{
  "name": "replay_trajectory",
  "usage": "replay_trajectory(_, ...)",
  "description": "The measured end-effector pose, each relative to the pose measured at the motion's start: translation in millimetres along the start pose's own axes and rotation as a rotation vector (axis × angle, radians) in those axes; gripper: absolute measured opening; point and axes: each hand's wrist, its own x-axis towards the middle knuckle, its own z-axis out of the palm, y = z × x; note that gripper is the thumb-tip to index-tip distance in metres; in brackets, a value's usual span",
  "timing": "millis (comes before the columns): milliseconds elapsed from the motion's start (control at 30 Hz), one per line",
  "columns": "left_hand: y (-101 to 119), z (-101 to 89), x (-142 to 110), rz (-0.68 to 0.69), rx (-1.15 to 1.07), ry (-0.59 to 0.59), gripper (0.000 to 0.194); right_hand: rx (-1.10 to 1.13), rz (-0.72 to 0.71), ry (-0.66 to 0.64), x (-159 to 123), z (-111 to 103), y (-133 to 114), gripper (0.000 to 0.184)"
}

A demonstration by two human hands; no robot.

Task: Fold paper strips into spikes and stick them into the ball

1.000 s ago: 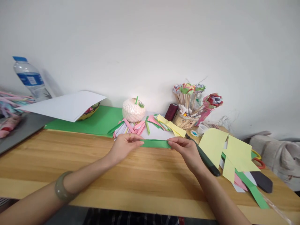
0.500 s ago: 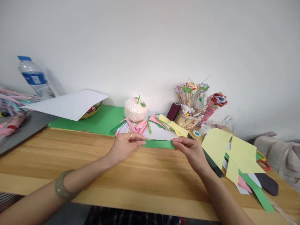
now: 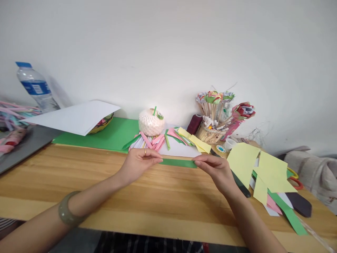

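Observation:
A narrow green paper strip [image 3: 178, 163] stretches level between my two hands, above the wooden table [image 3: 168, 196]. My left hand [image 3: 140, 163] pinches its left end between thumb and fingers. At the other end, my right hand [image 3: 214, 168] has the strip in the same kind of pinch. Just behind the strip lie folded pink, green and white paper strips [image 3: 151, 142], with yellow paper pieces [image 3: 200, 143] to their right. A round fruit in a white foam net [image 3: 152, 122] stands behind these.
At left are a water bottle [image 3: 37, 88], a white sheet [image 3: 73, 114] over a basket, and green paper [image 3: 118, 131]. At right stand paper flowers [image 3: 214, 97] in a wooden holder [image 3: 210, 135], a dark thread spool [image 3: 195, 123], and cut yellow sheets [image 3: 273, 172] over scissors [image 3: 296, 182].
The green strip looks narrower and flatter between my hands. Both hands stay pinched on its ends, almost in place, and the view has shifted very slightly.

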Motion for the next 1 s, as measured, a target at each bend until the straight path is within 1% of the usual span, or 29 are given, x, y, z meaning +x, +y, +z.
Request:
replay_trajectory(200,-0.8,-7.0,3.1,0.221,0.017,-0.045,0.005,-0.03,-0.142,-0.077,-2.2,-2.5,0.0,0.012)
replay_trajectory(300,-6.5,-11.8,2.9,0.309,0.063,-0.103,0.005,-0.044,-0.224,-0.116,-3.2,-4.8,3.4,0.01)
replay_trajectory(367,-12.5,-14.6,2.0,0.365,0.101,-0.168,0.007,-0.127,-0.302,-0.164,-4.5,-6.8,6.7,0.012)
replay_trajectory(433,-19.5,-15.8,0.8,0.408,0.141,-0.252,0.009,-0.278,-0.392,-0.246,-5.9,-8.0,10.5,0.017)
replay_trajectory(500,-26.2,-14.9,-0.3,0.43,0.181,-0.341,0.012,-0.404,-0.45,-0.336,-6.8,-7.6,14.7,0.02)
replay_trajectory(600,-34.5,-11.1,-0.9,0.439,0.237,-0.453,0.016,-0.44,-0.457,-0.419,-7.0,-4.6,22.9,0.021)
replay_trajectory(700,-40.5,-7.5,-0.1,0.442,0.289,-0.53,0.017,-0.442,-0.457,-0.445,-7.2,-0.9,33.8,0.023)
replay_trajectory(867,-46.1,-5.9,1.4,0.445,0.364,-0.604,0.013,-0.456,-0.456,-0.485,-10.3,2.4,45.7,0.021)
replay_trajectory(1000,-40.3,-7.1,3.0,0.466,0.433,-0.661,0.015,-0.483,-0.451,-0.508,-12.1,1.9,41.3,0.02)
